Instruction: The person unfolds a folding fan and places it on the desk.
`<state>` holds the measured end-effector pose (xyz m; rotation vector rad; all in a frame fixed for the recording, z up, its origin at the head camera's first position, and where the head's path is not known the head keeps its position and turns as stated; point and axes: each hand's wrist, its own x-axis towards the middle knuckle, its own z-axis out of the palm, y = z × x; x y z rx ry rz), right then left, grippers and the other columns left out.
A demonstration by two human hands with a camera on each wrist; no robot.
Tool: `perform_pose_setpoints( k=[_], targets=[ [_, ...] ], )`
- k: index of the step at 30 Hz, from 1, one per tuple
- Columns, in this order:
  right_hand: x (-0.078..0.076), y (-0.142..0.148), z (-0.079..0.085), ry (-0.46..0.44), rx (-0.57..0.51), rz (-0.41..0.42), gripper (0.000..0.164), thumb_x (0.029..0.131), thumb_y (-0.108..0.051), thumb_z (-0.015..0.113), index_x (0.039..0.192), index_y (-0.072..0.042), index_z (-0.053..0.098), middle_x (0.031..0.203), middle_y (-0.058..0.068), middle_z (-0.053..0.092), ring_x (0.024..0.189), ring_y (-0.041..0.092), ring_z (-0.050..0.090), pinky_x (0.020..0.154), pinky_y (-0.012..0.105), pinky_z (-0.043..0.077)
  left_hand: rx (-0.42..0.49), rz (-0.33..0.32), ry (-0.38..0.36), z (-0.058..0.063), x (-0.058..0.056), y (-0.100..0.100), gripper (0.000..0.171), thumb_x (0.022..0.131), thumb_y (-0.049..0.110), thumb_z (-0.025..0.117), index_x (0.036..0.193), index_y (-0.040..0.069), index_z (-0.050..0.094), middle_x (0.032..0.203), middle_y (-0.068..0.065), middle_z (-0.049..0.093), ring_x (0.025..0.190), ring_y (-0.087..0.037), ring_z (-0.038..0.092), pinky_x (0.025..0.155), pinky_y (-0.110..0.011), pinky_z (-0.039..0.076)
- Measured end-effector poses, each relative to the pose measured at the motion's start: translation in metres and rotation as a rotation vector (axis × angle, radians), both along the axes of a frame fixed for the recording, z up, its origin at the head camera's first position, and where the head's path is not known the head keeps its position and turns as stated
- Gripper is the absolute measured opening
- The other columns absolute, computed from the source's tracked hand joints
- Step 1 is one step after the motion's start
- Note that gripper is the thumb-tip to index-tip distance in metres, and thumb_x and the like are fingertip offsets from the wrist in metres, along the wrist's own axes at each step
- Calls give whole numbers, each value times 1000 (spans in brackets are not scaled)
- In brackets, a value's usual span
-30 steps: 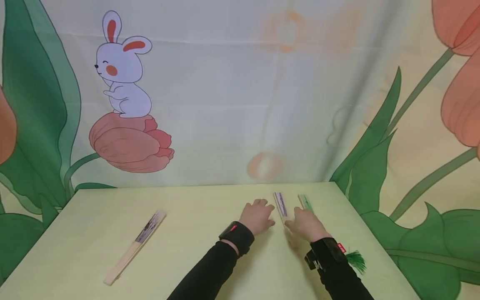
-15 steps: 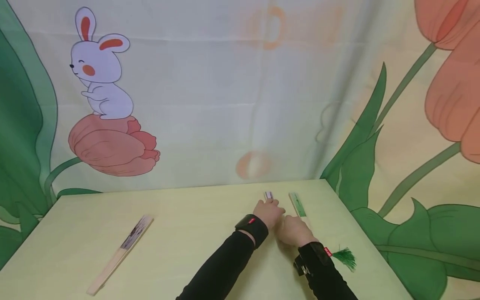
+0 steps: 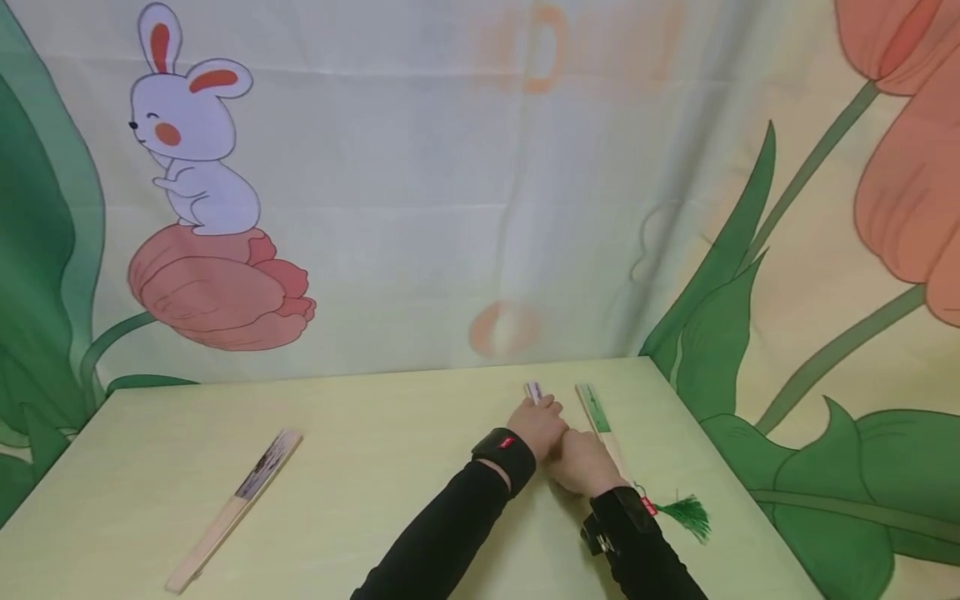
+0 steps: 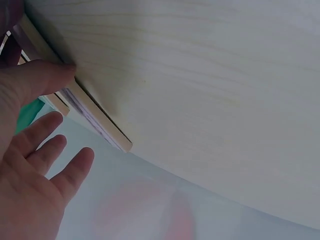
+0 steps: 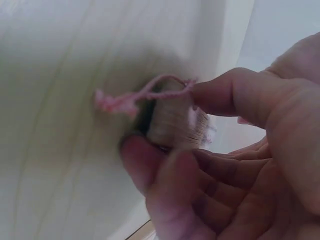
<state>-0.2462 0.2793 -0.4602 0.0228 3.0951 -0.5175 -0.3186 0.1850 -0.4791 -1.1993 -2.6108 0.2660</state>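
Observation:
A folded fan [image 3: 532, 390] with purple-and-white patterned leaf lies at the table's back right, mostly covered by both hands. My left hand [image 3: 536, 425] holds it along its length; in the left wrist view the thumb lies against the fan's wooden edge [image 4: 100, 117] and several other fingers reach out past it. My right hand [image 3: 583, 462] pinches the fan's near end, where the right wrist view shows thin ribs and a pink cord [image 5: 117, 103]. To the right lies a folded green fan [image 3: 594, 408] with a green tassel [image 3: 686, 517], partly behind the right wrist.
Another folded fan [image 3: 236, 508], with a dark purple pattern, lies slanted on the left of the pale table [image 3: 375, 467]. A printed curtain [image 3: 397, 217] with a rabbit and tulips hangs behind the table's back edge.
My left hand has moved right onto the purple fan and taken hold of it. My right hand has shifted left to its near end, beside the left hand. The view has turned slightly right.

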Motion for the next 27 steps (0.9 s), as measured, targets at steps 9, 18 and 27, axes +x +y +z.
perform_pose_setpoints(
  k=[9, 18, 27],
  targets=[
    [0, -1, 4, 19, -58, 5, 14, 81, -17, 73, 84, -6, 65, 66, 1, 55, 60, 19, 50, 56, 33, 41, 5, -15, 18, 7, 4, -6, 18, 91, 26, 67, 106, 32, 73, 117, 6, 62, 123, -15, 48, 91, -34, 46],
    [6, -13, 15, -29, -163, -12, 18, 93, -17, 61, 95, 1, 63, 51, 1, 53, 39, 14, 51, 39, 27, 38, 43, -64, 69, 10, 4, -27, 22, 92, 23, 67, 112, 31, 70, 116, 6, 62, 118, -14, 51, 87, -32, 46],
    [13, -35, 33, 5, -215, 16, 12, 89, -12, 60, 90, 0, 63, 45, -1, 48, 34, 14, 47, 36, 26, 34, 101, -111, 101, 26, 7, -63, 32, 86, 14, 75, 115, 26, 68, 113, 10, 64, 114, -10, 55, 82, -28, 48]
  ],
)
